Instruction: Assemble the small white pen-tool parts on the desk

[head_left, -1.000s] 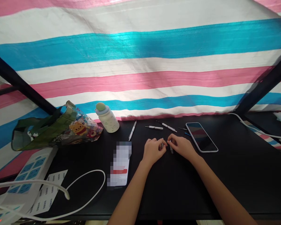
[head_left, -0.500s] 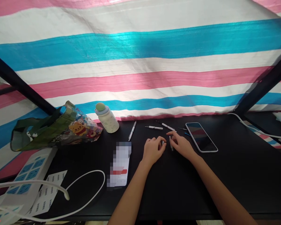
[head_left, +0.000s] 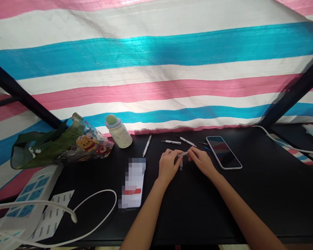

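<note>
Both my left hand (head_left: 170, 163) and my right hand (head_left: 201, 160) are closed at the fingertips, pinching a short whitish pen part (head_left: 183, 154) held sideways between them, just above the black table (head_left: 198, 208). Below it, beside my left thumb, is a small clear piece (head_left: 181, 164), partly hidden by the fingers. Beyond my hands lie a white pen piece (head_left: 173, 142) and another (head_left: 187, 140), both with thin tips pointing left. A whole white pen (head_left: 147, 145) lies farther left. A blue piece (head_left: 208, 149) lies near my right hand.
A phone with a lit, blurred screen (head_left: 134, 184) lies left of my hands, a dark-screened phone (head_left: 224, 152) to the right. A bottle (head_left: 120, 133), a green-handled bag (head_left: 75, 144), a power strip (head_left: 31, 194), a printed sheet (head_left: 53, 215) and a white cable (head_left: 115, 201) are farther left.
My hands have come together. The piece near my right fingers is now held sideways between both hands, and a clear piece shows below my left fingers.
</note>
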`<state>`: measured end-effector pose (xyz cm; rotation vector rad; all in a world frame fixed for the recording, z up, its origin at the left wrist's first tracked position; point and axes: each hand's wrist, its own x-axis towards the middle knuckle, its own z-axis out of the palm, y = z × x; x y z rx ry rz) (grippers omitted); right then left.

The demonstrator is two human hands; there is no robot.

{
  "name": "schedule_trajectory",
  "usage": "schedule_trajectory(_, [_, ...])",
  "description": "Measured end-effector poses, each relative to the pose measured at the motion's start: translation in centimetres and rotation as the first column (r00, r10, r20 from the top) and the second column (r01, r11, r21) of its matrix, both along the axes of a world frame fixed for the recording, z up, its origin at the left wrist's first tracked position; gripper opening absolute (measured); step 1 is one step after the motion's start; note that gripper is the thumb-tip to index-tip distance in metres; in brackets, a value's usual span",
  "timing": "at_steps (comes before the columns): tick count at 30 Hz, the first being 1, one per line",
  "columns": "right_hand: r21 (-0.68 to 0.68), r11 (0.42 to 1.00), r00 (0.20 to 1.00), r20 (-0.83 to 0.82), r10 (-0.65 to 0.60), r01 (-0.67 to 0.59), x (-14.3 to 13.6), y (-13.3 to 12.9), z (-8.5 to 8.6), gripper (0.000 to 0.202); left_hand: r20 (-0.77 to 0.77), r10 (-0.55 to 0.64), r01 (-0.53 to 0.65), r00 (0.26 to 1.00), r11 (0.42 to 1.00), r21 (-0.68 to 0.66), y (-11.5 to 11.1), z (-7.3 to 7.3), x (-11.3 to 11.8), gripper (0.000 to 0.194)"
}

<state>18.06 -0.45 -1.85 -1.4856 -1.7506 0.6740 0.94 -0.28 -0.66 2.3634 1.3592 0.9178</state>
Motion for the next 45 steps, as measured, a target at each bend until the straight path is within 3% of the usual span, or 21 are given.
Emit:
schedule_trajectory(4, [-0.004,0.997,0.997,0.024,0.071,-0.071,0.18,0.12,0.18,0.037,-0.03,0.017,-0.018,0.999,1.0,-0.016,0.1,0.14,-0.3,0.019])
schedule_trajectory(8, [-0.012,0.99,0.99,0.011,0.142,-0.142,0.17,0.23,0.2,0.03,-0.071,0.055,-0.057,0.996,0.998,-0.025,0.17,0.3,-0.56,0.023])
schedule_trajectory(17, [0.002,1.0,0.991,0.135,0.01,-0.01,0.33,-0.31,0.95,0.028,-0.074,0.029,-0.03,0.997,1.0,-0.006,-0.06,0.56,-0.09,0.02])
schedule_trajectory(20, [-0.023,0.999,0.984,0.171,0.048,-0.045,0.43,-0.1,0.68,0.033,-0.072,0.023,-0.024,0.997,1.0,0.0,-0.02,0.52,-0.17,0.02])
schedule_trajectory(26, [-0.021,0.996,0.984,0.158,0.087,-0.085,0.46,0.25,0.04,0.018,-0.073,0.037,-0.038,0.997,0.999,-0.016,0.1,0.43,-0.32,0.017])
schedule_trajectory(35, [-0.009,0.996,0.963,0.255,0.09,-0.091,0.4,-0.29,0.83,0.03,-0.073,0.027,-0.028,0.997,1.0,-0.006,0.0,0.44,-0.19,0.018])
schedule_trajectory(40, [-0.012,0.995,0.976,0.193,0.103,-0.103,0.33,-0.01,0.19,0.013,-0.078,0.043,-0.045,0.996,0.999,-0.015,0.1,0.26,-0.23,0.017])
schedule_trajectory(45, [-0.014,0.996,0.982,0.171,0.085,-0.084,0.18,-0.15,0.17,0.018,-0.067,0.031,-0.032,0.997,0.999,-0.004,0.06,0.25,-0.12,0.017])
